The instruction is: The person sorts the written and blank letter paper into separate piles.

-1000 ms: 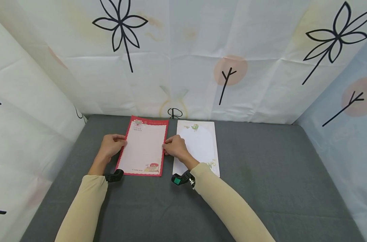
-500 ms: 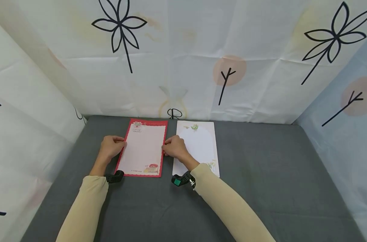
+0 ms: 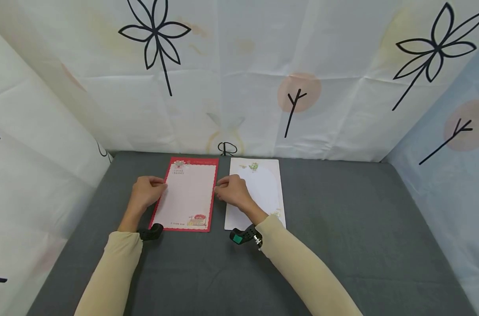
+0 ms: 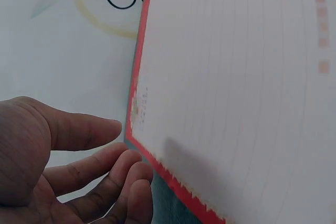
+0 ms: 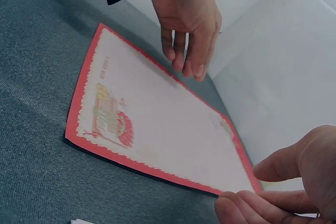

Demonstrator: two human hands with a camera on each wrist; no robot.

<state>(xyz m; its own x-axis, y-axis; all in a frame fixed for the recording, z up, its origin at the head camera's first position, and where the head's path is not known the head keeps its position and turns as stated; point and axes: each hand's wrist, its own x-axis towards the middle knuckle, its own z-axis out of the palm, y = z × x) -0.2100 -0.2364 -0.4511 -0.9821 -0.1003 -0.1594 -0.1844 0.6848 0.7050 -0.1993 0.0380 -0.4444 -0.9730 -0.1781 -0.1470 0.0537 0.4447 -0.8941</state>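
A red-bordered sheet of writing paper [image 3: 188, 193] lies flat on the grey cloth, with faint lines and small printed pictures. At its left edge is my left hand [image 3: 147, 192]; in the left wrist view its thumb [image 4: 89, 129] stands apart from the fingers, with no paper pinched between them. My right hand [image 3: 233, 192] is just beside the sheet's right edge, over the left part of a white sheet [image 3: 259, 188] with green prints. In the right wrist view its thumb and fingers [image 5: 249, 208] are parted near the red border; whether they touch it I cannot tell.
The grey cloth-covered table [image 3: 342, 228] extends to the right and front of the sheets. A white curtain [image 3: 247, 74] with black plant drawings stands behind it, with side curtains left and right. Black wrist bands [image 3: 151, 231] sit on both wrists.
The red-bordered sheet's top edge has come down flat on the table. My right hand has let go of its right edge and moved slightly right; my left fingers have loosened.
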